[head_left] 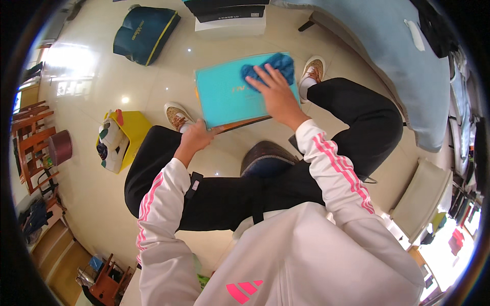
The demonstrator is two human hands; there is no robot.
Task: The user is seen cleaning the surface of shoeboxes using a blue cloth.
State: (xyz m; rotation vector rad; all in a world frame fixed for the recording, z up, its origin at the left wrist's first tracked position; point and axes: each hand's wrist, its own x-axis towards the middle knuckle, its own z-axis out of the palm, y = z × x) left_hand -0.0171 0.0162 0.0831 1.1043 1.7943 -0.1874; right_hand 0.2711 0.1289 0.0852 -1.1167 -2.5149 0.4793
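Note:
In front of my knees is a flat turquoise box [219,97] with a clear, shiny cover and a brown lower edge. My left hand [196,135] grips its near left corner, fingers closed round the edge. On the box's far right part lies a crumpled dark blue cloth [280,65]. My right hand [278,94] presses on this cloth with its fingers spread over it. What supports the box from below is hidden.
On the tiled floor stand a dark green bag [145,34] at far left, a yellow container [135,135] with white shoes at left, and stacked boxes [232,20] ahead. A blue-covered bed or sofa [393,56] is at right, wooden chairs [35,137] at left.

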